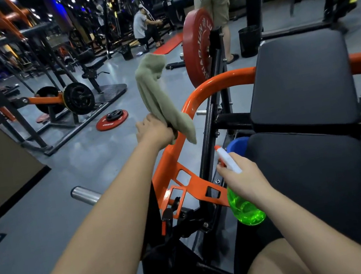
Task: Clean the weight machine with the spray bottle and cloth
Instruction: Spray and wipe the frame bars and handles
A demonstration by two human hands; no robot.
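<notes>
Green cloth (pixel 161 97) up in the air, its loose end flapping above the left hand (pixel 153 130), which has it bunched tight in its fingers right at the curved orange bar (pixel 194 96) of the weight machine. The right hand (pixel 245 179) is wrapped round the neck of the spray bottle (pixel 245 207), nozzle aimed forward along the frame, low beside the black seat pad (pixel 310 177).

Now the risks. That cloth hangs mostly free, so a hurried swipe could drag just a corner and leave the bar streaked. It could also snag on the red weight plate (pixel 198 45) just beyond. And a squeeze from here could send mist past the frame onto the grey floor (pixel 97 160), which would make for slippery footing.
</notes>
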